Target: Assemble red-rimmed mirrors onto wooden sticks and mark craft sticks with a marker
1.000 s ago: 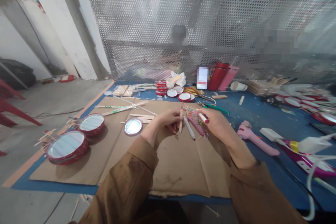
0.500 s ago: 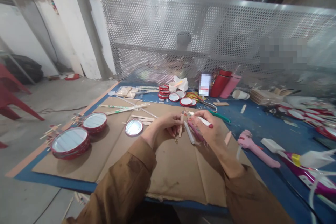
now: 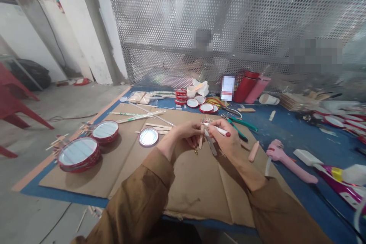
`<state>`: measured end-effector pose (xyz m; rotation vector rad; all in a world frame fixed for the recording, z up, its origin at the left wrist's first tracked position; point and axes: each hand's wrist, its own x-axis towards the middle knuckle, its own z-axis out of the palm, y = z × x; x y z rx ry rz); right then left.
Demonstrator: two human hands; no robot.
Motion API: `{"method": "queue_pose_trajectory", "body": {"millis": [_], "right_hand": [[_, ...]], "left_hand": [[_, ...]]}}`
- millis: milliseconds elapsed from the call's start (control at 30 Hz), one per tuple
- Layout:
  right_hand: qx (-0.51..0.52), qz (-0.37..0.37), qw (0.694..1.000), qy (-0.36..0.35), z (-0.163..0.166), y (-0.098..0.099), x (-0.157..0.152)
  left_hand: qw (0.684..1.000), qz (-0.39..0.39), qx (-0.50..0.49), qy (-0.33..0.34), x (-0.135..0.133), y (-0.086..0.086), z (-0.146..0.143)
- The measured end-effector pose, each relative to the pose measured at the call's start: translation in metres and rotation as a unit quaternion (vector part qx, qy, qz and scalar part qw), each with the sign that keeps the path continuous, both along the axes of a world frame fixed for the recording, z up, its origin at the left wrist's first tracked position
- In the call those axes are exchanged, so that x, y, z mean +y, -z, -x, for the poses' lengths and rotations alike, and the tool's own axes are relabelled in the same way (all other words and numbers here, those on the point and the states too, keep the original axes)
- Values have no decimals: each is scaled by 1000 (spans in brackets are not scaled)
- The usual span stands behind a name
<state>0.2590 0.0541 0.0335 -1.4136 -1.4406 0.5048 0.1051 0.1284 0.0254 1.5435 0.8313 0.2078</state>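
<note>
My left hand pinches a flat wooden craft stick, held upright above the brown cardboard sheet. My right hand grips a white marker pen with a red end. The pen's tip meets or nearly meets the stick's upper part. A small gold-coloured piece shows just below my left fingers; whether they hold it is unclear. Between the hands lies a narrow grey bar-like tool, partly hidden. Left of my left hand rests a round, shiny disc beside several loose wooden sticks.
Red-rimmed round stacks sit at the cardboard's left. On the right lie green-handled pliers, a pink glue gun and a purple-white device. Bottles and a phone stand before a perforated metal panel.
The marker pen has moved left, bringing its tip to the wooden stick. My left hand keeps its pinch on the stick. The whole view has shifted slightly.
</note>
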Motion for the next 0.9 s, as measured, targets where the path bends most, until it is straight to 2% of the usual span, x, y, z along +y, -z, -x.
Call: {"method": "queue_pose_trajectory", "body": {"millis": [300, 900], "right_hand": [[-8, 2, 1000, 5, -2, 6, 4], [-6, 14, 1000, -4, -2, 3, 2]], "left_hand": [[1000, 0, 2, 2, -3, -3, 0], [1000, 4, -9, -7, 2, 5, 0]]}}
